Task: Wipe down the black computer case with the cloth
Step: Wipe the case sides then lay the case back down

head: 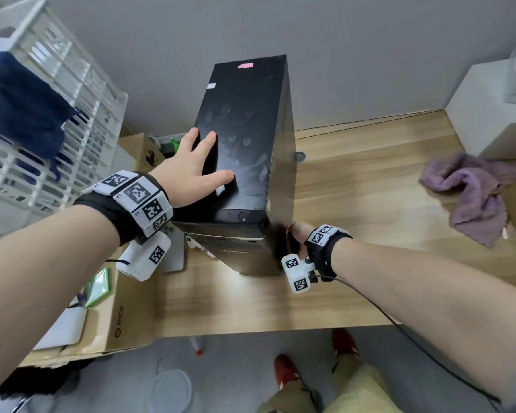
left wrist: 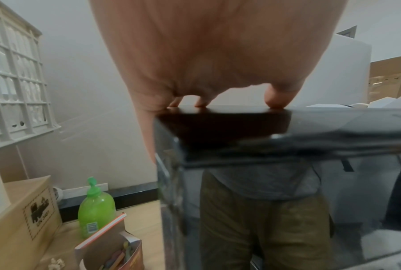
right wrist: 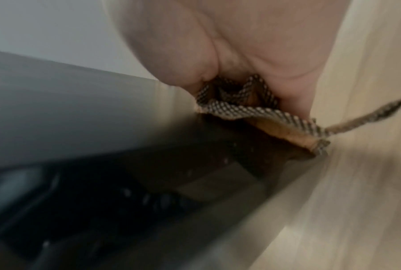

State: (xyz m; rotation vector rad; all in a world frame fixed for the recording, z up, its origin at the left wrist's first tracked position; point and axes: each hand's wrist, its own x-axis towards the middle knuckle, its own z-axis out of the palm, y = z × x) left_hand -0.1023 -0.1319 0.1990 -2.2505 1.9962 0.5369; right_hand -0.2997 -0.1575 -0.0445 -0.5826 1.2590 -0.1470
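Observation:
The black computer case (head: 245, 129) stands upright on the wooden table (head: 370, 239), its glossy top smudged with fingerprints. My left hand (head: 197, 168) lies flat on the near left part of that top, fingers spread; the left wrist view shows its fingertips (left wrist: 273, 102) touching the case's top (left wrist: 218, 124). My right hand (head: 298, 234) is at the case's right side near the front corner. It grips a brown cloth (right wrist: 252, 111) with a checkered edge and presses it against the case's side (right wrist: 102, 164). In the head view that cloth (head: 282, 242) is a dark blur.
A purple cloth (head: 471, 192) lies crumpled on the table at the right, next to a white box (head: 489, 114). A white plastic crate (head: 57, 114) stands at the left. Below it are a cardboard box (head: 125, 317) and a green bottle (left wrist: 95, 206).

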